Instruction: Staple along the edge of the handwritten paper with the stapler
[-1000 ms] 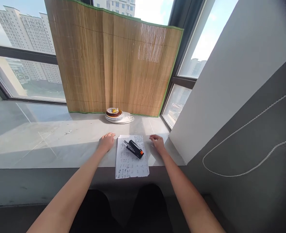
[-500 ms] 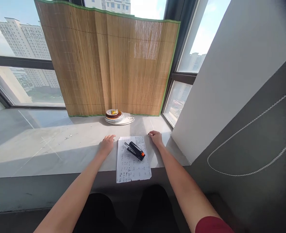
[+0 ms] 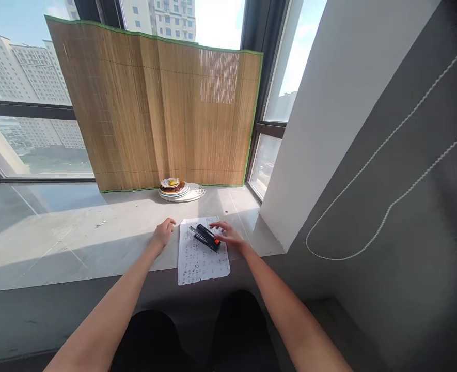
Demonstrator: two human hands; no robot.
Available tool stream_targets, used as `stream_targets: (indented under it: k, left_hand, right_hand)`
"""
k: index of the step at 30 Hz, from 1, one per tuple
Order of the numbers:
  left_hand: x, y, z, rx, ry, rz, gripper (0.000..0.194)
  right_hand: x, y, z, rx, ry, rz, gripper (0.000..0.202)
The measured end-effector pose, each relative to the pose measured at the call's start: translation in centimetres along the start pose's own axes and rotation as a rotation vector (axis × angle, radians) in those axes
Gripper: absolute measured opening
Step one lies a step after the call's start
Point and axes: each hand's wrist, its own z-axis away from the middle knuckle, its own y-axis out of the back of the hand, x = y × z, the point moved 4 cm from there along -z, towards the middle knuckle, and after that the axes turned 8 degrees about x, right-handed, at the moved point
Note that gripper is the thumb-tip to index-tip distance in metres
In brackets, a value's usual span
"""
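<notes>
A black stapler (image 3: pixel 204 234) with an orange part lies on a sheet of handwritten paper (image 3: pixel 204 267); its metal staple tray sticks out at the far left end. My right hand (image 3: pixel 230 237) is over the stapler's near right end, fingers apart and the palm empty; whether the fingertips touch it I cannot tell. Left of the paper, my left hand (image 3: pixel 163 231) rests on the sill with curled fingers, and what is inside them is hidden. A tiny dark piece (image 3: pixel 226 212) lies on the sill beyond my right hand.
Stacked plates (image 3: pixel 174 192) and an oval dish (image 3: pixel 196 194) stand by the bamboo blind (image 3: pixel 166 119) at the window. The paper overhangs the front edge of the sill (image 3: pixel 108 258). A wall (image 3: pixel 309 129) rises on the right, with a hanging bead cord (image 3: pixel 385 217). Small scraps (image 3: pixel 100 224) lie at left.
My right hand has let go of the tiny dark piece on the sill and come left to the stapler, opening its fingers. My left hand stays beside the paper. The view has shifted.
</notes>
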Motion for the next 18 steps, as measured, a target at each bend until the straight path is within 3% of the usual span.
stream_targets:
  k: [1, 3, 10, 14, 16, 18]
  left_hand:
    - [-0.3, -0.1, 0.1, 0.026, 0.074, 0.144, 0.012]
    - [-0.9, -0.3, 0.5, 0.089, 0.170, 0.357, 0.013]
    - [-0.2, 0.4, 2.0, 0.209, 0.159, 0.560, 0.033]
    - [1.1, -0.5, 2.7, 0.034, 0.095, 0.392, 0.041]
    - [1.6, -1.1, 3.1, -0.089, 0.035, 0.284, 0.039]
    - [1.8, -1.4, 3.4, -0.137, -0.003, 0.187, 0.033]
  right_hand:
    - [-0.5, -0.7, 0.1, -0.094, 0.054, 0.010, 0.052]
    - [-0.7, -1.6, 0.0, -0.162, 0.087, 0.028, 0.058]
    - [-0.5, -3.1, -1.4, -0.129, 0.023, 0.076, 0.028]
    - [-0.8, -3.8, -2.0, -0.103, 0.017, 0.071, 0.026]
    - [-0.9, -4.3, -2.4, -0.091, 0.021, 0.076, 0.023]
    - [-0.7, -4.6, -2.6, -0.096, 0.028, 0.081, 0.020]
